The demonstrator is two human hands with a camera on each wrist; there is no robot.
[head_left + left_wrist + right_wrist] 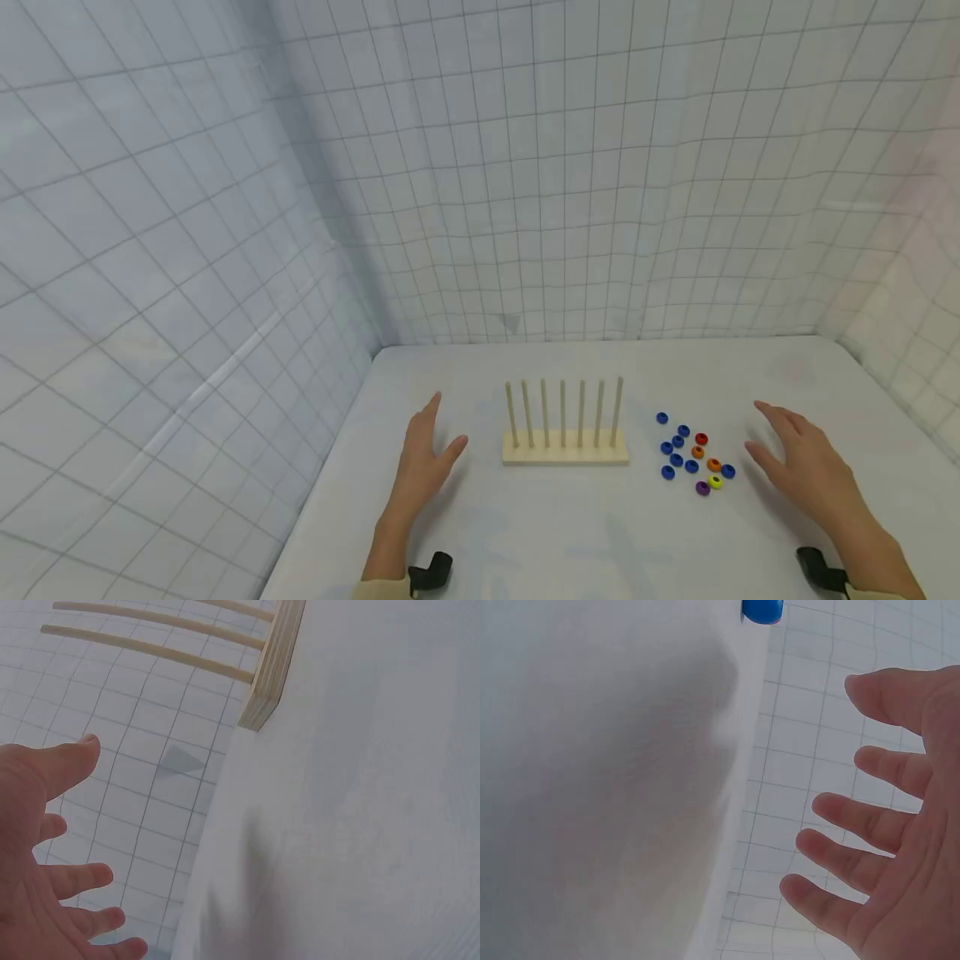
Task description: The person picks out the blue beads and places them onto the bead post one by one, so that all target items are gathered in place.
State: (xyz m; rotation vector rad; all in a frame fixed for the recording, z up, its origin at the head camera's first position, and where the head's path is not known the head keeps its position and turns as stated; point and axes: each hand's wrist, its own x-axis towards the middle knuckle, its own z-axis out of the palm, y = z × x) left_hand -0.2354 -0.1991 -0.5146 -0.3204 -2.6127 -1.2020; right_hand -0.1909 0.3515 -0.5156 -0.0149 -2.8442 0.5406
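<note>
A pale wooden rack [566, 456] with a row of several upright pegs stands in the middle of the table. To its right lies a loose group of ring-shaped beads: several blue beads [692, 467], a red bead [701, 438], two orange beads, a yellow bead [715, 482] and a purple bead [702, 488]. My left hand [422, 467] is left of the rack, fingers spread, holding nothing. My right hand [812, 471] is right of the beads, fingers extended and apart from them. In the right wrist view, part of a blue bead [763, 610] shows at the top edge.
The white table [540, 542] has rounded far corners. White grid-patterned sheets [510, 183] hang behind it and along both sides. A black wrist strap piece [431, 572] sits at my left wrist, with another [821, 571] at my right.
</note>
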